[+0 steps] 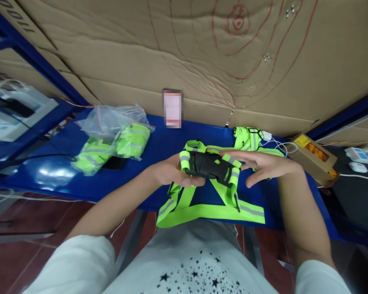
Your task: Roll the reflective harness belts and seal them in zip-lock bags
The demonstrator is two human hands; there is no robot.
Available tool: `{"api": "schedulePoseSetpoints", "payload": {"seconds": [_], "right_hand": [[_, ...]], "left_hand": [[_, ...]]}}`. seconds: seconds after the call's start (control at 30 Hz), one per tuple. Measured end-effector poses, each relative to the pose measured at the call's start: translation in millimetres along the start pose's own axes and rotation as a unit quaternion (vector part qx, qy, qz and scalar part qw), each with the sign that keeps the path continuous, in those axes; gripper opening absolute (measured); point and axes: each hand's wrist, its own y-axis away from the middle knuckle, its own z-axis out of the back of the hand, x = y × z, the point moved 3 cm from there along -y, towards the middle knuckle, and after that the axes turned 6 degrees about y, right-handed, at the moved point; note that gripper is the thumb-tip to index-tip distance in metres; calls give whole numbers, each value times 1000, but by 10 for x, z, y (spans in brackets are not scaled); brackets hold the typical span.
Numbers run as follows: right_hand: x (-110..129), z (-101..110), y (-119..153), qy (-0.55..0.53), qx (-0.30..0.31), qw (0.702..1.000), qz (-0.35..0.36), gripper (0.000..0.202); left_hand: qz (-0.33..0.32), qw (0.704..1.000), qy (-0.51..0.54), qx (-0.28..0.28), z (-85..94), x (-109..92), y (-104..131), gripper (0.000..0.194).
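My left hand (169,170) is closed on the black plastic side-release buckle (210,166) of a lime-yellow reflective harness (199,213), thumb below and fingers partly hidden behind. The buckle's two halves look joined. It is raised above the blue table (153,153), while the harness's grey-striped straps spread toward the front edge. To the right, my right hand (265,163) is open, its thumb apart and its fingers stretched toward the buckle's right end. Its fingertips pass behind the straps, so I cannot tell whether they touch.
Clear plastic bags (133,141) with folded lime straps lie at the left. A blurred phone-like item (173,108) leans against the cardboard wall (125,61). A rolled lime strap (248,138), a white cable (290,145) and a cardboard box (313,159) lie at the right.
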Motion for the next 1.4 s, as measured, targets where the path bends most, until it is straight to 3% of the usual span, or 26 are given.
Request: {"api": "schedulePoseSetpoints", "payload": {"seconds": [0.03, 0.1, 0.17, 0.2, 0.27, 0.33, 0.43, 0.53, 0.63, 0.83, 0.9, 1.0, 1.07, 1.17, 1.27, 1.33, 1.4], "right_hand": [[22, 26, 15, -6, -29, 1000, 0, 84], [78, 65, 2, -38, -144, 988, 47, 73], [89, 53, -62, -61, -261, 956, 117, 69], [59, 19, -116, -66, -292, 944, 138, 70], [-66, -100, -262, -82, -268, 950, 135, 75], [-222, -248, -401, -124, -186, 968, 112, 79], [-369, -428, -508, -204, -97, 968, 106, 73], [-395, -519, -525, -273, -61, 954, 112, 57], [-407, -540, -509, -299, -58, 948, 92, 37], [-389, -548, -492, -345, -95, 934, 11, 26], [-307, -539, -491, -352, -149, 924, 11, 22], [-162, -518, -469, -325, -246, 913, 29, 22], [-105, -516, -447, -286, -272, 918, 35, 21], [-133, -505, -409, -204, -288, 935, 38, 21], [-246, -465, -365, -113, -371, 921, 35, 25], [-289, -465, -367, -80, -405, 910, 44, 32], [-280, -495, -409, -61, -393, 916, 52, 37]], "left_hand": [[-1, 1000, 3, 20, 6, -6, 1, 48], [4, 998, 12, 53, 27, -9, 5, 45], [18, 998, 6, 52, 66, -2, 3, 40], [32, 998, 2, 59, 78, 7, -3, 40], [54, 995, 6, 81, 86, 28, -28, 43], [41, 995, 31, 83, 99, 38, -70, 40], [7, 997, 42, 60, 146, 75, -128, 42], [3, 1000, 12, 27, 204, 145, -143, 47], [0, 1000, -23, -12, 223, 184, -124, 40], [9, 998, -58, -13, 201, 161, -119, 33], [28, 999, -34, -20, 221, 189, -139, 36], [59, 997, 31, 24, 178, 275, -175, 47], [53, 997, 34, 39, 132, 321, -193, 45], [-27, 998, -57, -25, 126, 323, -209, 36], [-129, 965, -186, -133, 170, 254, -200, 35], [-149, 948, -236, -149, 164, 226, -203, 37], [-142, 949, -248, -134, 127, 225, -215, 39]]}}
